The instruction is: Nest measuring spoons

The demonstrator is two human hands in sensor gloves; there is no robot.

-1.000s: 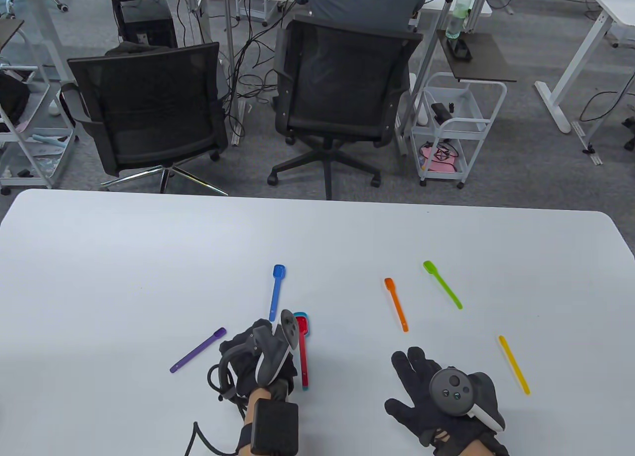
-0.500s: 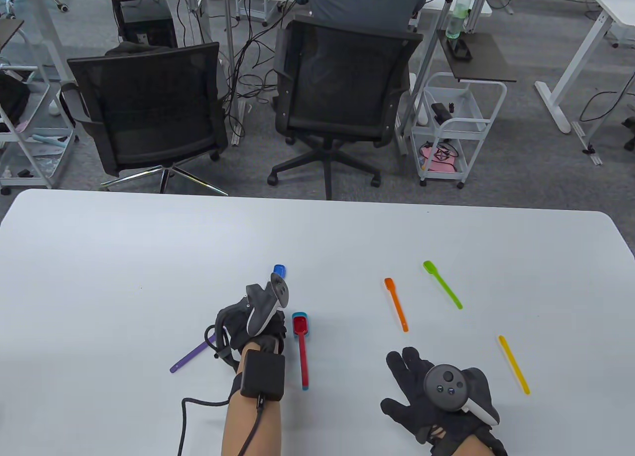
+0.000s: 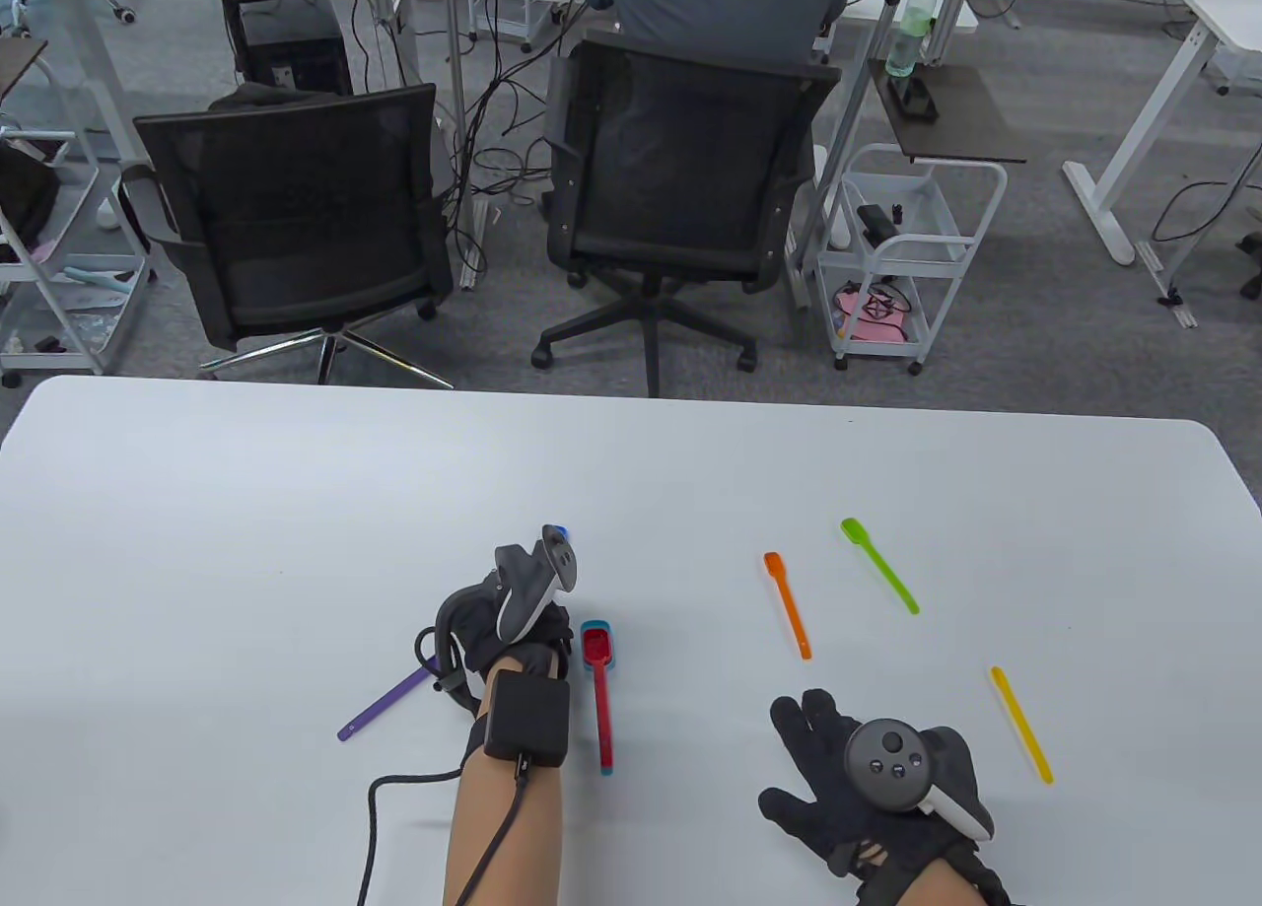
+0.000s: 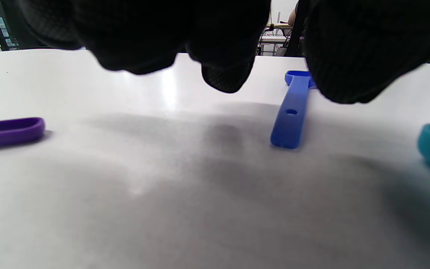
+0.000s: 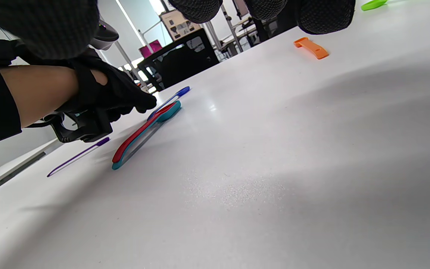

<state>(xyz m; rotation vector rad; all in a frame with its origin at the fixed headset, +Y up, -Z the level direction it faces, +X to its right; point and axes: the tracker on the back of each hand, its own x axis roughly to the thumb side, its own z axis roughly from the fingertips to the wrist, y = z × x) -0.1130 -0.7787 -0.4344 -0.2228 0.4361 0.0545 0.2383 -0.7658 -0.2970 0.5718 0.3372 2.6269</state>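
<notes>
My left hand (image 3: 537, 635) hovers over the handle of the blue spoon (image 4: 290, 112), fingers hanging down around it. One fingertip (image 4: 345, 67) overlaps its far end, and contact is unclear. The spoon lies flat on the table, with only its bowl (image 3: 559, 529) showing in the table view. The red spoon (image 3: 600, 694) sits nested in the teal spoon (image 5: 164, 113) just right of that hand. The purple spoon (image 3: 383, 706) lies to its left. My right hand (image 3: 833, 753) rests flat with fingers spread and holds nothing.
The orange spoon (image 3: 788, 605), green spoon (image 3: 879, 565) and yellow spoon (image 3: 1021, 725) lie apart on the right half of the white table (image 3: 246, 512). Office chairs and a cart stand beyond its far edge.
My left hand moved forward from beside the red and teal spoons to over the blue spoon's handle, covering it. The right hand barely moved. The spoons stayed put.
</notes>
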